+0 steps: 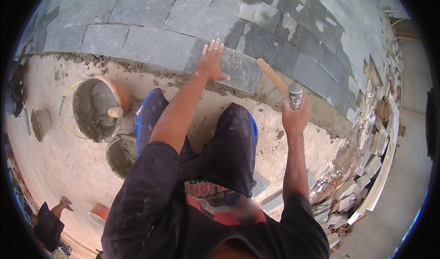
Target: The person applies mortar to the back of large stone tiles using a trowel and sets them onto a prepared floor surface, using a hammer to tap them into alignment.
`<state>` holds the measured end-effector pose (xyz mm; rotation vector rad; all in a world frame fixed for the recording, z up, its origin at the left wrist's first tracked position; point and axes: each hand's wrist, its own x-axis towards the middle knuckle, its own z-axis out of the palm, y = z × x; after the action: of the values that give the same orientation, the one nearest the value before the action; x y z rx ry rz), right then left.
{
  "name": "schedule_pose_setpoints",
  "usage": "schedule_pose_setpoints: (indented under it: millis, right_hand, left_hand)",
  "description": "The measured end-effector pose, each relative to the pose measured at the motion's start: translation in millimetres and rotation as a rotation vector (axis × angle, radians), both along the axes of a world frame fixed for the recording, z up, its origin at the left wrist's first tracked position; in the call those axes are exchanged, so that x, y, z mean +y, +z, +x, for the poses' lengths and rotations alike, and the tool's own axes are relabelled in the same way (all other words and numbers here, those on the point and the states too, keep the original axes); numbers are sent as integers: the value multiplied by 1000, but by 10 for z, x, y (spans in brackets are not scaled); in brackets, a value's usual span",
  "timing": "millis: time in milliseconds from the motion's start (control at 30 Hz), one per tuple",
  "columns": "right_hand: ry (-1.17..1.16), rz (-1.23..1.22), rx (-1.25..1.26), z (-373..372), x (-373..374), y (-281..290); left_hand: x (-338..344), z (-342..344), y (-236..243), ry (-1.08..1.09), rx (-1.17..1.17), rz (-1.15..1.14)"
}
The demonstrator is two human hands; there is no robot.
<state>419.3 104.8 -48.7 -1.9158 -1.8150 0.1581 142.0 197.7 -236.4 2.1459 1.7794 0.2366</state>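
My left hand lies flat, fingers spread, on a grey stone tile at the near edge of the laid rows. In my right hand is a hammer, gripped close to its metal head. Its wooden handle points away and left, the end over or near the tile's right corner; whether it touches I cannot tell. Grey-brown mortar shows right of that tile and runs along the row's near edge. My knees are bent on either side of my left forearm.
An orange bucket with wet mortar and a wooden-handled tool stands left, beside a smaller mortar-stained bucket. Farther left is another small bucket. Broken stone pieces are piled along the right edge. Other people show at the far left.
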Motion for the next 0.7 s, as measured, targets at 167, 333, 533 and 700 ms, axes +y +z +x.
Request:
schedule_pose_setpoints:
  millis: [167, 333, 533, 700]
  right_hand:
    - [86, 70, 30, 13, -148, -29]
    - [70, 34, 76, -119, -175, 25]
    - [126, 64, 189, -582, 12, 252]
    - [311, 52, 205, -941, 107, 209]
  left_hand:
    - [-3, 18, -2, -4, 34, -1]
    - [4, -12, -24, -12, 34, 23]
    - [-56, 74, -67, 38, 135, 190]
    - [-58, 85, -139, 47, 65, 246]
